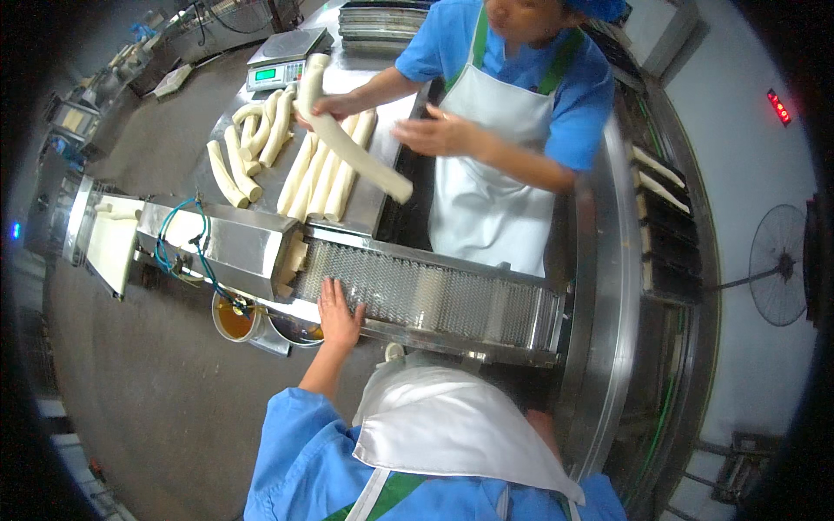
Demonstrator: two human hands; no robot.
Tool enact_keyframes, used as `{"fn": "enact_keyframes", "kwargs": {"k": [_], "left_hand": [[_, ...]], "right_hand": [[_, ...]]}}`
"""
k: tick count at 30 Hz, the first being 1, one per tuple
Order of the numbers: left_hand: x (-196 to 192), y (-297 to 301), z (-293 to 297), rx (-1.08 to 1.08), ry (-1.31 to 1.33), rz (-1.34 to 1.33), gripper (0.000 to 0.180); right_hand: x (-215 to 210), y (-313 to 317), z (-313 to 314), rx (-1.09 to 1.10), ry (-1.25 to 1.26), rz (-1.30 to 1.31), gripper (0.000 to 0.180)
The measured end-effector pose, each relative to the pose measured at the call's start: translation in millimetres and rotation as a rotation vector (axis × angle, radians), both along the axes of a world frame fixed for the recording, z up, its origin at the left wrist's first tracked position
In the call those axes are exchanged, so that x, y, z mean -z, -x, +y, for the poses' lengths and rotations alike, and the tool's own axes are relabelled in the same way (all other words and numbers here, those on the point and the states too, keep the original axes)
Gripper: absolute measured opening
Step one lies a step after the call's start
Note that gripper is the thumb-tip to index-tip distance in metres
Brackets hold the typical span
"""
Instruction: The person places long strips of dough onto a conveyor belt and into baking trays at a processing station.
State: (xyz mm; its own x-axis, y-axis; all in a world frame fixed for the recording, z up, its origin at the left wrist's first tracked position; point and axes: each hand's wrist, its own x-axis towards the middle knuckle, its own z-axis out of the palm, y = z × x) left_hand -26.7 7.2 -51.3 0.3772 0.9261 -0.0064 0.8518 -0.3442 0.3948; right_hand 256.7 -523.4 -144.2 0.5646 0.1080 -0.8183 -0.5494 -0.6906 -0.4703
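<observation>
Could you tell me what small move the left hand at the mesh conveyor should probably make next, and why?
Probably it should stay flat on the conveyor's near edge. The left hand rests open on the mesh conveyor, which carries no dough near it, while the co-worker's hand holds a dough roll above the table. The right hand is not in view.

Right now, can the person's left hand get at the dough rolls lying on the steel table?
Probably not: the left hand rests on the mesh conveyor, and the machine housing stands between it and the dough rolls on the far steel table.
</observation>
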Motion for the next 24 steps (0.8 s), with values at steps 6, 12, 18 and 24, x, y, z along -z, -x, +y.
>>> {"fn": "enact_keyframes", "kwargs": {"k": [6,12,18,24], "left_hand": [[-6,10,36,-0.033,-0.097,0.025,0.083],[-16,10,37,0.114,-0.091,0.061,0.079],[-25,10,42,0.217,-0.117,0.123,0.072],[-46,-6,75,0.277,-0.083,0.194,0.063]], "right_hand": [[7,3,-3,0.245,-0.114,0.046,0.019],[27,8,-25,0.188,-0.088,0.106,0.032],[12,17,-21,0.157,-0.045,0.087,0.032],[-24,22,-10,0.113,0.039,-0.002,0.031]]}}
